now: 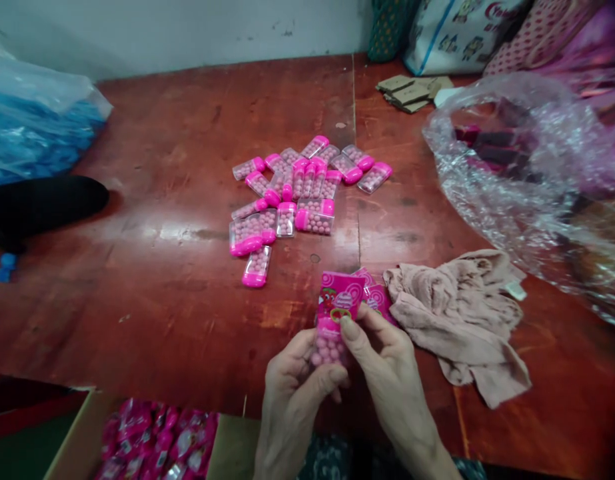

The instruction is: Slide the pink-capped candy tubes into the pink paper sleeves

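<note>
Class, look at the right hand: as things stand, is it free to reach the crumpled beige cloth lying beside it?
Probably not at once. The right hand and left hand together hold a candy container. The cloth lies just to its right, with nothing between them.

Both hands point(337, 373) raised together, fingers pinched closed

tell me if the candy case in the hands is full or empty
Full: pink candy balls fill the clear case held between the left hand and right hand, under a pink label.

pink label point(338, 298) print blurred, nothing legible
</note>
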